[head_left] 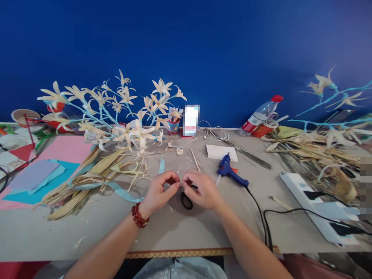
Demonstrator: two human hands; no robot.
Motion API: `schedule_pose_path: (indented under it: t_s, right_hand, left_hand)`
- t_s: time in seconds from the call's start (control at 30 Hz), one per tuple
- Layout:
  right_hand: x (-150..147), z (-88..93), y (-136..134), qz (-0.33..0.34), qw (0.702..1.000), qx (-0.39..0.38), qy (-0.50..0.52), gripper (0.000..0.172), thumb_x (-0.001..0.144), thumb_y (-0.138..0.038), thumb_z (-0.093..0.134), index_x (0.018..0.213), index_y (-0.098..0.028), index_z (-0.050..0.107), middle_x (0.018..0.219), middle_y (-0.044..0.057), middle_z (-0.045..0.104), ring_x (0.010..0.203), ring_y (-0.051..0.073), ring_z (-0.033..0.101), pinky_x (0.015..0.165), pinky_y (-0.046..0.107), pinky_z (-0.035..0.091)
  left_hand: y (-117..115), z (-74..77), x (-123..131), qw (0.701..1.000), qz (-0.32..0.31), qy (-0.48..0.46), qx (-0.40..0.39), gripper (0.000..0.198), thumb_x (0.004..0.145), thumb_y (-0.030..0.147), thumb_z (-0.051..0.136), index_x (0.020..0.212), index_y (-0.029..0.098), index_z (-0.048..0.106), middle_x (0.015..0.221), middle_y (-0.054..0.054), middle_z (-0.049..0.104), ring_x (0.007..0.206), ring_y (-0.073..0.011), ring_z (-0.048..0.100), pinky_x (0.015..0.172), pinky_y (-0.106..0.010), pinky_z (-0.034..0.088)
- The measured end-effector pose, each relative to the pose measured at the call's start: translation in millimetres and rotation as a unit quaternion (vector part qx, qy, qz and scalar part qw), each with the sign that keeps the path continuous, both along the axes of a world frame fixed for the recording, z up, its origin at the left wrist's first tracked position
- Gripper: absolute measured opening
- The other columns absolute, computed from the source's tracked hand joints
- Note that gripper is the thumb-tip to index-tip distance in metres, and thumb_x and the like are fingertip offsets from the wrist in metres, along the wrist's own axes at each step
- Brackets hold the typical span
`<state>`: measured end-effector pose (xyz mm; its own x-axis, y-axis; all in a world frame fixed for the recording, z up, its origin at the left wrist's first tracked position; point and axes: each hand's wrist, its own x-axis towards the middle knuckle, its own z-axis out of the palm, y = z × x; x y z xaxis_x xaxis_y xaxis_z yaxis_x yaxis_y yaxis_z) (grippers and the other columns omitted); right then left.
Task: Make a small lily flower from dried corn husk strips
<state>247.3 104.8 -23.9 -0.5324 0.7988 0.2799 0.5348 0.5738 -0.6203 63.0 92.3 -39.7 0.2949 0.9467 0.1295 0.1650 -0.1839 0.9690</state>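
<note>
My left hand (pixel 161 190) and my right hand (pixel 202 190) meet at the middle of the table, thumbs and forefingers pinched together. Whatever sits between the fingertips is too small to make out. Below them lie scissors (pixel 186 202) with black handles, partly covered by my right hand. A blue glue gun (pixel 232 171) rests to the right of that hand, its cord running toward the front edge. Left of my left hand, a light blue ribbon (pixel 119 190) trails over a heap of dried husks (pixel 69 197). A short blue strip (pixel 162 166) lies just beyond my fingers.
Husk flowers on blue stems (pixel 101 102) spread across the back left. A white power strip (pixel 314 205) with black plugs lies at the right. Behind are a tilted plastic bottle (pixel 258 118), a red cup (pixel 264 128), thin wires (pixel 247 153) and a phone (pixel 190 121). Coloured paper (pixel 66 151) covers the left.
</note>
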Motion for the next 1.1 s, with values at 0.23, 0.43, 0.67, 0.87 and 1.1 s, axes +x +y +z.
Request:
schedule_pose_path:
  t_s: [0.23,0.43,0.67,0.87,1.1]
  right_hand:
    - [4.2,2.4,4.3,-0.009,0.998,-0.055,-0.015,0.008,0.092,-0.026,0.051,0.090,-0.021,0.056,0.083,0.001,0.063,0.070,0.014,0.058,0.062,0.023,0.037]
    - [15.0,4.6,2.7,-0.056,0.967,-0.046,-0.245,0.030,0.074,-0.047,0.073,0.080,-0.020,0.060,0.078,0.002,0.067,0.067,0.019,0.062,0.052,0.025,0.026]
    - [7.4,0.7,-7.6,-0.050,0.932,-0.028,-0.357,0.016,0.070,-0.032,0.071,0.073,-0.019,0.064,0.074,0.006,0.071,0.068,0.023,0.066,0.050,0.028,0.020]
    - [17.8,8.5,2.0,-0.081,0.959,-0.128,-0.239,0.008,0.073,-0.027,0.065,0.075,-0.020,0.061,0.069,0.001,0.068,0.062,0.017,0.063,0.049,0.024,0.026]
    - [30.8,6.1,14.3,-0.071,0.936,-0.338,0.068,0.027,0.076,-0.035,0.069,0.089,-0.021,0.050,0.068,-0.004,0.056,0.052,0.010,0.053,0.043,0.018,0.036]
  left_hand:
    - [2.0,-3.9,-0.7,0.998,-0.031,-0.010,-0.053,0.014,0.084,0.024,0.054,0.072,0.017,0.054,0.069,0.001,0.054,0.068,-0.0129,0.049,0.066,-0.024,0.040]
    - [4.5,-3.8,-1.0,0.986,0.065,-0.110,-0.106,0.019,0.084,0.030,0.057,0.069,0.018,0.055,0.065,0.001,0.055,0.065,-0.0133,0.050,0.065,-0.024,0.040]
    - [4.1,1.3,-2.4,0.985,0.068,-0.145,-0.064,0.022,0.087,0.026,0.052,0.067,0.018,0.057,0.064,0.000,0.055,0.066,-0.0146,0.051,0.068,-0.027,0.042]
    - [2.0,2.8,-4.4,0.983,0.091,-0.151,-0.041,0.022,0.087,0.028,0.054,0.068,0.017,0.059,0.064,-0.001,0.056,0.066,-0.0144,0.052,0.066,-0.026,0.043]
    - [1.0,2.8,-7.0,0.978,0.134,-0.160,-0.024,0.022,0.085,0.032,0.055,0.068,0.018,0.058,0.063,-0.001,0.057,0.064,-0.0147,0.053,0.063,-0.026,0.044]
